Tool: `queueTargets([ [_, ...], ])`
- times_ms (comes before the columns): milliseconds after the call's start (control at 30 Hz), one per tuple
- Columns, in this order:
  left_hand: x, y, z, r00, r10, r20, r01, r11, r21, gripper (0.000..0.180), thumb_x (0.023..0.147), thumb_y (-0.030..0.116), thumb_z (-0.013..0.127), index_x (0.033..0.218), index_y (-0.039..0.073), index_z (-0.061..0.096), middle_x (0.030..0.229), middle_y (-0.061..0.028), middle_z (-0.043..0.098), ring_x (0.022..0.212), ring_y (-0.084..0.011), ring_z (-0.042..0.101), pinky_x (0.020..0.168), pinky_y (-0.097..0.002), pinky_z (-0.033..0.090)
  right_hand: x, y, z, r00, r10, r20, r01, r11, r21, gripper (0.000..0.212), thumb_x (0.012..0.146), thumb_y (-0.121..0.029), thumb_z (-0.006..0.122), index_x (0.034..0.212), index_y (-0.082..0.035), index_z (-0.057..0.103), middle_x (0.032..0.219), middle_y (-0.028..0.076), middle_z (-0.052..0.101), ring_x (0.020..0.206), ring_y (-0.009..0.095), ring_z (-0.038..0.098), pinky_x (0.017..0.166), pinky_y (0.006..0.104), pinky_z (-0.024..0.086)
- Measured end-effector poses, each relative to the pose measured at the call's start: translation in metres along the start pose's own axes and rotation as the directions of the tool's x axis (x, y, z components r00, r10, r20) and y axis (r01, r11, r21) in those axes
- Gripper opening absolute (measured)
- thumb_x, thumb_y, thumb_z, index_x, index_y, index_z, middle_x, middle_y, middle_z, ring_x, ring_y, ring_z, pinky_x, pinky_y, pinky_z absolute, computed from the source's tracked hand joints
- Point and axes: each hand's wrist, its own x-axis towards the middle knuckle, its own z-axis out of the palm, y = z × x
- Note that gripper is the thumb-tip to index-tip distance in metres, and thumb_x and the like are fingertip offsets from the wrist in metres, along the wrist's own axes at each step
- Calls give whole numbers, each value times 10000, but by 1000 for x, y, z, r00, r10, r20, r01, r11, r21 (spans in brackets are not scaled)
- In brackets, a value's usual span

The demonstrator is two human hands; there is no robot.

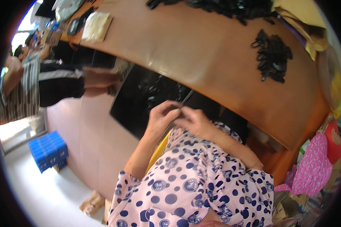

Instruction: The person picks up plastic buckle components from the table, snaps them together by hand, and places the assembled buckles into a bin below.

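My left hand (163, 118) and my right hand (194, 120) meet in front of my body, fingertips together. The left fingers are curled in a pinch; the right fingers are closed against them and slightly blurred. Something small and dark may sit between the fingertips, but it is too small and hidden to name. Just beyond and below the hands is a wide black bin (130, 119) with small shiny black pieces (159, 87) inside. On the brown table (201, 53) lies a bunch of black looped, clip-like parts (272, 56), with a larger heap of black parts (223, 8) at the far edge.
A cream packet (97, 27) lies on the table's far left. Another person (60, 81) stands at the left. Blue crates (49, 149) sit on the floor at the lower left. A pink patterned cloth (312, 166) hangs by the table's right corner.
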Motion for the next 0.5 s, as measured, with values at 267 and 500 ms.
queueTargets([
  [267, 18, 42, -36, 755, 655, -32, -261, 345, 902, 426, 743, 158, 746, 1115, 26, 586, 1011, -146, 619, 949, -303, 592, 855, -348, 467, -19, -35, -90, 907, -318, -274, 140, 845, -517, 292, 835, -101, 661, 1085, 20, 572, 1019, 132, 620, 852, 230, 643, 721, 324, 519],
  [500, 178, 110, 63, 669, 594, 447, -612, 98, 785, 222, 845, 97, 601, 1063, 54, 597, 967, -131, 602, 848, -364, 590, 706, -402, 495, -8, -53, -235, 706, -601, -374, -176, 363, -915, 201, 812, -48, 610, 1012, -32, 607, 999, 96, 590, 957, 290, 537, 812, 383, 448],
])
